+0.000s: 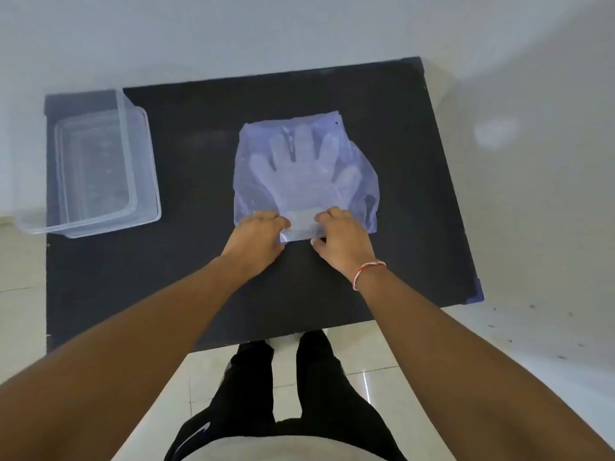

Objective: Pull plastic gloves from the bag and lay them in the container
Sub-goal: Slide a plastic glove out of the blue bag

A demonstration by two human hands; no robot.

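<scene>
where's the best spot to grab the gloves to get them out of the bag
Grip the cuff end of the gloves, coming from the near edge of the bag. The glove fingers point away from the person, and the left hand and right hand already hold the bag's near edge.

Thin glossy plastic bag (304,174), clear smooth plastic container (100,168), matt black table (199,277).

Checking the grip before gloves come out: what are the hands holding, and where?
Both the left hand and right hand pinch the translucent bluish plastic bag at its near edge.
</scene>
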